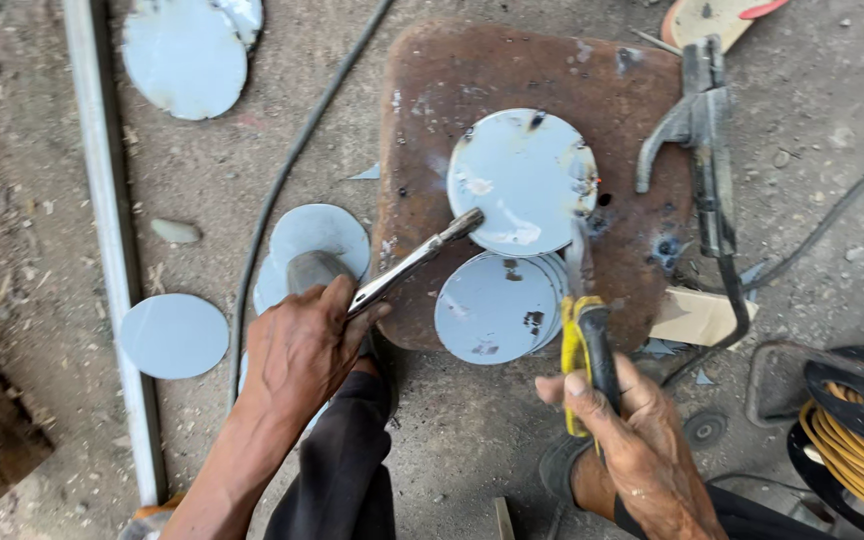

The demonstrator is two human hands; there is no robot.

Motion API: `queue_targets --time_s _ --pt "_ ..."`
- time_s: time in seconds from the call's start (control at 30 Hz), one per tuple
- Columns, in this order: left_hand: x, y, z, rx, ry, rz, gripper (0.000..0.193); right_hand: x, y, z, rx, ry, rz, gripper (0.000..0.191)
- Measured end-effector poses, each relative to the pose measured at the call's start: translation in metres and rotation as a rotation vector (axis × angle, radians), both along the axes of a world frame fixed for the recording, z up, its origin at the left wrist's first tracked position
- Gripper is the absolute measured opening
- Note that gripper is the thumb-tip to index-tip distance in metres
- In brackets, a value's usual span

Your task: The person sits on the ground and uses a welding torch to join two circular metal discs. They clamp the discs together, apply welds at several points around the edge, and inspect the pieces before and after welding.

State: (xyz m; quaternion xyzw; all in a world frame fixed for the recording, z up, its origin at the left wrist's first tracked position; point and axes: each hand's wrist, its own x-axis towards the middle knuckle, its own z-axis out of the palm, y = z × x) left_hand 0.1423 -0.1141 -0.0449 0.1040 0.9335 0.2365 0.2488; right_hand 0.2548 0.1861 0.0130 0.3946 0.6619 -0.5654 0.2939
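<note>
A single flattened piece of plain tan cardboard (697, 315), roughly rectangular and maybe part of a box, lies on the ground just off the lower right corner of the rusty steel plate (432, 120); no labels, signs or screens show

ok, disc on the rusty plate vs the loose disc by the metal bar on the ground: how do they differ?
The disc on the rusty plate shows scorch marks and scuffs; the disc by the bar looks clean. The first lies on the rusty plate, overlapping a stack of discs, with both hands' tools at its edge; the second lies alone on the ground, untouched. Both are round, flat and pale blue-grey.
</note>
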Motion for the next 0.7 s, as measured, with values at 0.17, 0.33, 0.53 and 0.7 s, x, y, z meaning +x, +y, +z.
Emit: queue_targets --time_s 0.17,0.33,0.53,0.7 --pt "0.005 0.012 0.002 0.014 -0.042 -0.002 0.041 0.010 -0.012 0.000 0.048 -0.173 -0.016 0.035" --pt "0.008 0.016 0.003 0.045 -0.080 0.018 0.040 0.016 -0.024 -0.010 -0.043 0.073 0.003 0.035" --pt "0.009 0.019 -0.002 0.024 -0.219 0.038 0.042 0.017 -0.031 -0.012 0.258 -0.097 0.169 0.041" --pt "0.010 0.019 -0.005 0.123 -0.119 0.061 0.041 0.019 -0.042 -0.004 0.481 0.194 0.257 0.045"
